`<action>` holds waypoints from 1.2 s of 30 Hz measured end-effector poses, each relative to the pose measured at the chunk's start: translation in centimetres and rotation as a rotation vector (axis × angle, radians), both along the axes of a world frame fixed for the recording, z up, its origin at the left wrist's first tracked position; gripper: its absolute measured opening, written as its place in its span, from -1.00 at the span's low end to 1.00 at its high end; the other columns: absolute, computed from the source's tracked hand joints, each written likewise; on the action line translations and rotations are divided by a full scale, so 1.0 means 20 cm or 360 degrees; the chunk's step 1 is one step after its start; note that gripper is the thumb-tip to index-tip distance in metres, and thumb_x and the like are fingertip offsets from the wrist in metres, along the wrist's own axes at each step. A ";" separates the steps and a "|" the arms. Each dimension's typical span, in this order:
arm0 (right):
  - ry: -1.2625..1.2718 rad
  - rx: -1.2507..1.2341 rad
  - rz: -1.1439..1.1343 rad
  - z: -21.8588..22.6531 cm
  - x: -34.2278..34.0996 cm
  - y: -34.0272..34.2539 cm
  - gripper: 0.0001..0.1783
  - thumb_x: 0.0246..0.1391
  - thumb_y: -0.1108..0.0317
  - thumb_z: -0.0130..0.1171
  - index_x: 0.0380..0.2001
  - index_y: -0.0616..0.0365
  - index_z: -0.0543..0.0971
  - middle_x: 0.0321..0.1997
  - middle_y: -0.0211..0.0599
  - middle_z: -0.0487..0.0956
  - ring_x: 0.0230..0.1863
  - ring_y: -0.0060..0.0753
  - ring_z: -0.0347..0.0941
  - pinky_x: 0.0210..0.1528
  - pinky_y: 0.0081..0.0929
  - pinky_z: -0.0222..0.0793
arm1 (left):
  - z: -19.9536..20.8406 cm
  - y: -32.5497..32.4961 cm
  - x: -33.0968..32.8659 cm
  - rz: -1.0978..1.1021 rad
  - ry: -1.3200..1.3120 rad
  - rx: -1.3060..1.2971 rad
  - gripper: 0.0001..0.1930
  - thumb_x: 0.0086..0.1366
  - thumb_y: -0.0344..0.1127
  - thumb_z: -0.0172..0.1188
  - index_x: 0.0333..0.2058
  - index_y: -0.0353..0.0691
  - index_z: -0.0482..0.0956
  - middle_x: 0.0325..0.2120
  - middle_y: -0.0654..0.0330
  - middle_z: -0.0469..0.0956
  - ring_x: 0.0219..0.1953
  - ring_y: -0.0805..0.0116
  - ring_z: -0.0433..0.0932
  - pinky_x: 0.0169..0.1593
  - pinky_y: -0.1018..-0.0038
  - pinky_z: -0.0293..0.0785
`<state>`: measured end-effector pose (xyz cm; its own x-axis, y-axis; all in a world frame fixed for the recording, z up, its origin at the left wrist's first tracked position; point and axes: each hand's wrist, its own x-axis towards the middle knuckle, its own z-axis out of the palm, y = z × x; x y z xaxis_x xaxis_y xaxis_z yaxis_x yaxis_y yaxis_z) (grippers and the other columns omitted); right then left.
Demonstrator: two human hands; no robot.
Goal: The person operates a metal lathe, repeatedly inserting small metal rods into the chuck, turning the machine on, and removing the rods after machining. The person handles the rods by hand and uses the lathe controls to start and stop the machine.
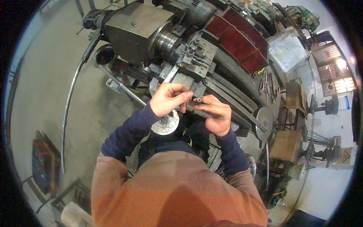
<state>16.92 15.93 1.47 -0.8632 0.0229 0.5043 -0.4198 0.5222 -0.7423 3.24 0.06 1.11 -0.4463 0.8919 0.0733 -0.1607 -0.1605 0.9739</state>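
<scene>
Both my hands meet in front of a metal lathe, just on my side of its tool post [198, 55]. Between the fingers of my right hand [215, 113] is a small round metal piece [199, 100] with a hole in its end. My left hand [169, 99] is closed, thumb against fingers, its tips close to that piece. Whatever those left fingertips pinch is too small to make out. Below my left hand sits a worn metal handwheel [165, 124]. The lathe's spindle end [166, 41] lies beyond, to the left of the tool post.
A box-shaped headstock [140, 20] stands at far left, a small part on top. Behind the tool post is a dark red metal tray [238, 38]. Hand tools [267, 86] lie in a heap at right, near a round disc [264, 121]. A long bent rod [69, 94] hangs at left.
</scene>
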 end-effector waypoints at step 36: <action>0.0135 0.0552 -0.0290 0.14 0.03 -0.07 -0.54 -0.58 0.48 0.09 -0.37 0.26 0.53 -0.26 -0.11 0.45 -0.32 -0.07 0.38 -0.28 -0.34 0.34 | -0.06 0.03 0.07 -0.0261 -0.0399 -0.0032 -0.75 0.26 -0.24 0.00 -0.41 -0.35 0.46 -0.66 0.12 0.48 -0.60 0.34 0.50 -0.50 0.48 0.42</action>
